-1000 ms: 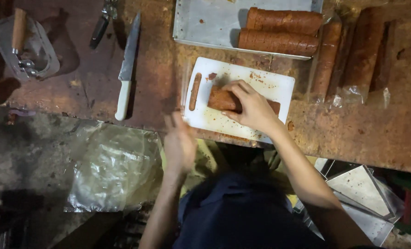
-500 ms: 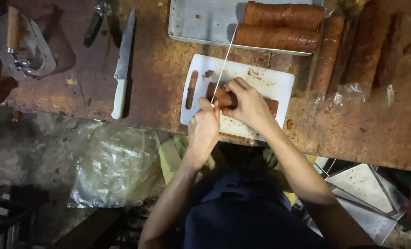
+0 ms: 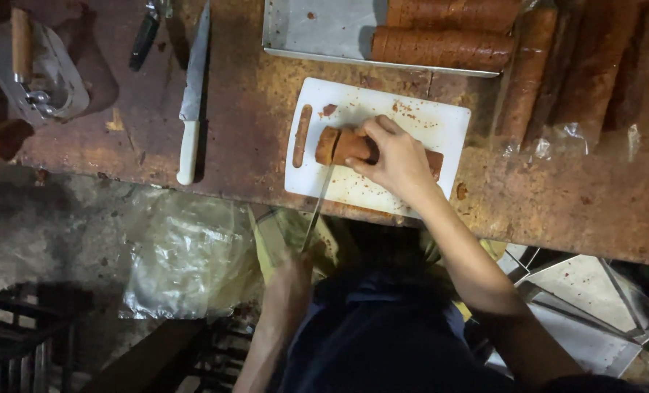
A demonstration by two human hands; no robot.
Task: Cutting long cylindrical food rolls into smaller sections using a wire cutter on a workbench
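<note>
- A white cutting board (image 3: 412, 120) is seen lying on a worn brown bench (image 3: 252, 138), its near edge close to the bench's front edge.
- A reddish-brown log (image 3: 341, 144) is laid lengthwise across the middle of the cutting board.
- The log is pressed down by the right hand (image 3: 393, 156), the fingers (image 3: 372, 131) curled over its top and held close together.
- A thin cut slice (image 3: 302, 135) is left lying flat on the cutting board, just beside the log's cut end, apart from it.
- A long thin knife (image 3: 317, 207) is held by the left hand (image 3: 289, 280), which is below the cutting board's near edge, off the bench; the fingers are closed around the handle, though the grip itself is in shadow.
- The blade is angled up over the near edge of the cutting board, its tip at the log near the cut end.
- A second knife with a white handle (image 3: 192, 94) is lying on the bench, well to the side of the cutting board away from the right hand.
- A metal tray (image 3: 317, 29) holding whole logs (image 3: 441, 47) is set just beyond the cutting board's far edge.
- Crumpled clear plastic (image 3: 186, 258) is seen below the bench, near the left hand.
</note>
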